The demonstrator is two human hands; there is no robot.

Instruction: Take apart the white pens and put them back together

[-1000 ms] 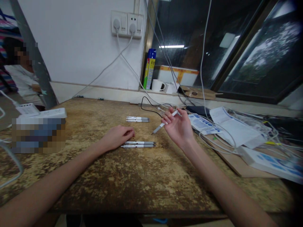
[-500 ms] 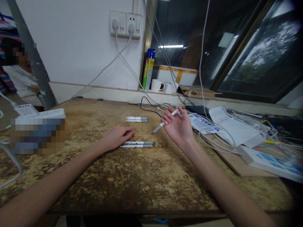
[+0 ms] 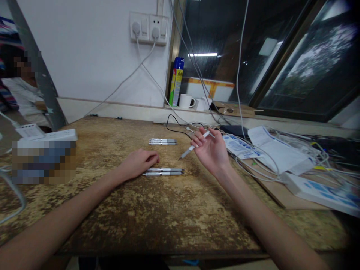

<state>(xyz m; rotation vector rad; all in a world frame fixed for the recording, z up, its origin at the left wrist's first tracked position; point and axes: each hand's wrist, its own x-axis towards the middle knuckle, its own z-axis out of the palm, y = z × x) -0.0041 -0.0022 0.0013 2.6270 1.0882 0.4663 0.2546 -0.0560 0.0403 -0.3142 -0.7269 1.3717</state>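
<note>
Above the table my right hand (image 3: 210, 148) is palm up, its fingers closed on a white and grey pen (image 3: 186, 152). The pen slants, with its grey tip end pointing down to the left. My left hand (image 3: 140, 163) rests on the wooden tabletop with fingers loosely curled, and no object shows in it. Just beside its thumb lies a pair of similar pens (image 3: 167, 171), side by side; their left ends are close to the hand. Farther back lies another small group of pens (image 3: 163, 142), parallel to the first.
Papers (image 3: 277, 150), tangled cables and a white and blue box (image 3: 320, 193) crowd the table's right side. A power strip (image 3: 60, 135) stands at the left. On the sill are a spray can (image 3: 176, 82) and a mug (image 3: 186, 101). A person (image 3: 24, 93) sits far left.
Almost nothing differs. The right hand has shifted very slightly with the pen still in it; the left hand and the pens on the table stay put.
</note>
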